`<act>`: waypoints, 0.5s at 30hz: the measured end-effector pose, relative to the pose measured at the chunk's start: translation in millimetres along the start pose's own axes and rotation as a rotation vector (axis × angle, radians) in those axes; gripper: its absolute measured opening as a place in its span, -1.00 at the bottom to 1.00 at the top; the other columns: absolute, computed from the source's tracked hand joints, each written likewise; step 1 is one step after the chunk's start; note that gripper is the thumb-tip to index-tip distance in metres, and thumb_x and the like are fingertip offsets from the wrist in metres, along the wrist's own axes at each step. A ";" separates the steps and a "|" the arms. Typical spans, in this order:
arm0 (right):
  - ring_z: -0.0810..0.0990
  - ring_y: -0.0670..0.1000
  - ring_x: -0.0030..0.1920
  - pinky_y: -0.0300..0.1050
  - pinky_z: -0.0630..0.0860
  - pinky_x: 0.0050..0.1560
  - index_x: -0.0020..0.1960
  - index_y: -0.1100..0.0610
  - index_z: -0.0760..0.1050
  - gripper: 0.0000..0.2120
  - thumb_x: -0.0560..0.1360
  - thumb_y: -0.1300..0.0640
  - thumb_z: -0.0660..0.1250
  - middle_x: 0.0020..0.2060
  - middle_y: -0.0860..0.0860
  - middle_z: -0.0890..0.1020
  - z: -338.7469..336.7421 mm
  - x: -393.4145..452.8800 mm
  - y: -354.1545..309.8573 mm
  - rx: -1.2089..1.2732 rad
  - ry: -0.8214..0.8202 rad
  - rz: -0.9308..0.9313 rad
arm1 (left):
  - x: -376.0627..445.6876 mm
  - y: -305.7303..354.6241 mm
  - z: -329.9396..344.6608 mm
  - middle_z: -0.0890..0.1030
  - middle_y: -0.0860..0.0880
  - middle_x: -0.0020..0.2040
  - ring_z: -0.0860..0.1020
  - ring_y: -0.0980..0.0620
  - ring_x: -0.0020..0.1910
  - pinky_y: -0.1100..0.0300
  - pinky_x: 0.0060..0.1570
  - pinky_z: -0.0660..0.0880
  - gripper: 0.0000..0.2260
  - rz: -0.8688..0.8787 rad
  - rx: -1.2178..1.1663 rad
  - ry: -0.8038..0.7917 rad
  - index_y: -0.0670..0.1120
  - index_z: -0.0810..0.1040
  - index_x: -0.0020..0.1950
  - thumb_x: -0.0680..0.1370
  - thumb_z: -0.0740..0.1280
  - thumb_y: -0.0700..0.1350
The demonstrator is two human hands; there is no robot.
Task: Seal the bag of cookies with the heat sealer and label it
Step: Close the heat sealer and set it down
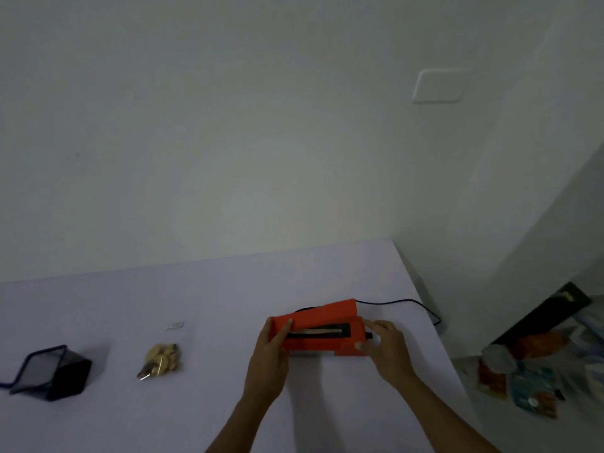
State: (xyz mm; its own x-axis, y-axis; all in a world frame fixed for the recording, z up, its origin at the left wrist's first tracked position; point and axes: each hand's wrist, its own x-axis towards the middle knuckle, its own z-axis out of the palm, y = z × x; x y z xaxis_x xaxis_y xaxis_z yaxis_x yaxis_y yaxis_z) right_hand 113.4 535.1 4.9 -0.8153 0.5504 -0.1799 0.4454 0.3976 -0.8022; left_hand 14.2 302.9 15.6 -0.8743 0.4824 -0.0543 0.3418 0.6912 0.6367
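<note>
An orange heat sealer (322,335) lies on the pale table (196,403), its lid raised so the dark sealing strip shows. My left hand (273,351) grips its left end. My right hand (384,346) holds its right end by the black knob. A clear bag of cookies (160,359) lies flat to the left, apart from both hands. A small pale slip, perhaps a label (175,325), rests just beyond the bag.
A black cord (402,302) runs from the sealer over the table's right edge. A dark mesh holder (52,374) lies tipped at the far left. Packets and clutter (536,377) sit on the floor to the right. A white wall stands behind.
</note>
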 end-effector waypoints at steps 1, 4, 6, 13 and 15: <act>0.53 0.11 0.13 0.06 0.53 0.18 0.27 0.08 0.52 -0.48 0.34 0.26 0.53 0.12 0.13 0.54 4.3 9.5 -4.7 -0.002 -0.013 -0.012 | 5.9 -2.4 -3.4 0.12 -0.10 0.53 0.16 -0.06 0.50 0.06 0.39 0.27 -0.48 -0.022 -0.002 0.011 0.12 0.21 0.47 0.58 0.20 -0.28; 0.53 0.08 0.12 -0.11 0.48 0.17 0.30 0.09 0.50 -0.48 0.36 0.22 0.52 0.16 0.14 0.53 17.6 36.8 -18.8 -0.005 -0.051 -0.033 | 26.7 -12.8 -15.0 0.17 -0.14 0.51 0.22 -0.10 0.47 0.05 0.37 0.30 -0.47 -0.045 -0.002 0.039 0.07 0.26 0.46 0.55 0.21 -0.31; 0.54 0.10 0.13 -0.15 0.44 0.15 0.30 0.09 0.50 -0.49 0.37 0.22 0.51 0.17 0.16 0.53 26.5 51.8 -28.2 -0.015 -0.066 -0.047 | 41.5 -18.8 -25.1 0.18 -0.15 0.51 0.24 -0.11 0.46 0.04 0.35 0.32 -0.49 -0.056 0.028 0.051 0.04 0.28 0.46 0.55 0.19 -0.31; 0.56 0.15 0.12 -0.05 0.49 0.16 0.31 0.04 0.50 -0.49 0.38 0.16 0.50 0.15 0.17 0.53 43.6 78.3 -45.0 -0.061 -0.073 -0.057 | 67.5 -33.7 -42.1 0.14 -0.13 0.53 0.23 -0.11 0.46 0.01 0.30 0.37 -0.44 -0.038 0.149 0.005 0.06 0.16 0.51 0.55 0.17 -0.28; 0.57 0.14 0.11 0.01 0.52 0.17 0.31 0.02 0.49 -0.49 0.39 0.15 0.50 0.14 0.17 0.54 45.4 79.7 -46.6 -0.080 -0.078 -0.046 | 67.6 -34.7 -42.7 0.11 -0.14 0.54 0.19 -0.12 0.48 -0.01 0.32 0.37 -0.43 -0.035 0.179 -0.016 0.07 0.12 0.52 0.56 0.16 -0.27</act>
State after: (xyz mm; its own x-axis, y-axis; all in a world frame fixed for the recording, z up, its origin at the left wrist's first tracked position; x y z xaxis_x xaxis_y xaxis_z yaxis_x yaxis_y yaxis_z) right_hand 10.8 527.1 2.1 -0.8604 0.4727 -0.1903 0.4326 0.4802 -0.7631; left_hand -71.5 288.5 22.6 -0.8817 0.4638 -0.0869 0.3684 0.7917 0.4872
